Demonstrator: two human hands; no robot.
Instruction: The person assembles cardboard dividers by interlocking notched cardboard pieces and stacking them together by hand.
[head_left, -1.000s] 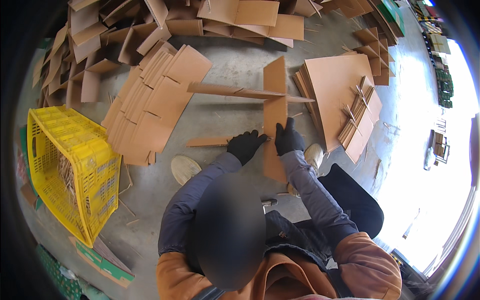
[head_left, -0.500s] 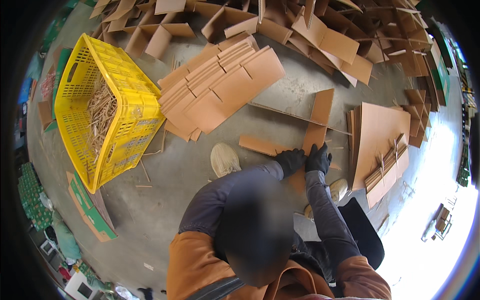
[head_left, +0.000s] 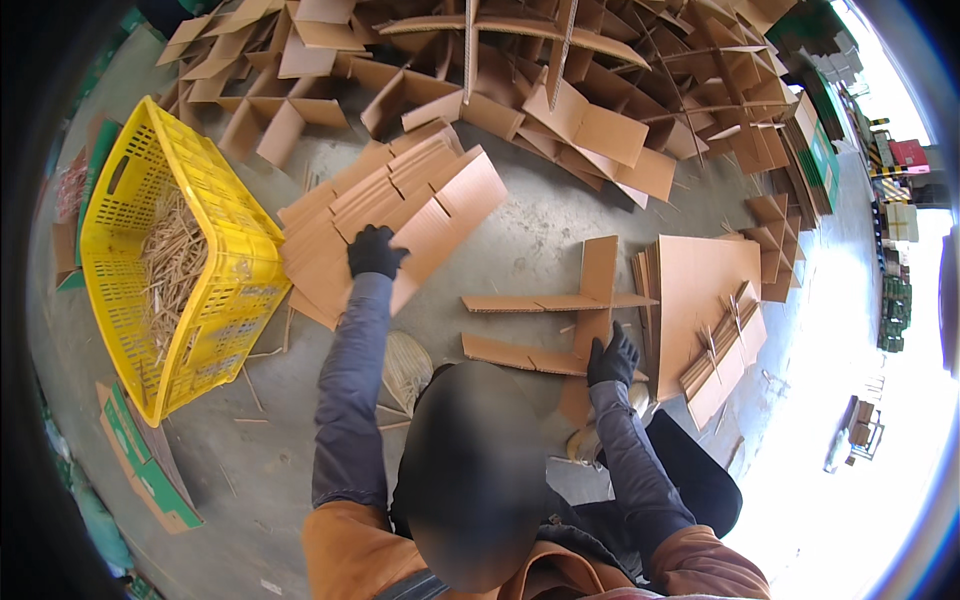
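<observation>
Left hand [head_left: 375, 253], black-gloved, lay on the fanned stack of flat brown cardboard sheets with cut slots [head_left: 425, 212], over the left part of the top sheet; its grip was fairly wide, but could not tell whether it pinched one sheet, several or none. Right hand [head_left: 613, 358], also black-gloved, was at the right edge of the long brown cardboard strip [head_left: 598, 268]; fingers partly apart, could not tell if that grip held the strip or only rested by it. Long strip crossed two narrower brown cardboard strips [head_left: 530, 303] on the grey concrete floor [head_left: 540, 228], left of the pile of large brown cardboard sheets [head_left: 687, 270]. Yellow perforated plastic crate [head_left: 238, 275] with thin brown scraps [head_left: 172, 262] stood just left of the stack.

Risks, my judgement: sheets overlapped closely, so a pull there might drag two or more, or slide the fan toward the crate. A tug on an edge could tear or bend a slot. If the right hand bore sideways, the crossed strips might skew, crease at the joints or come apart
</observation>
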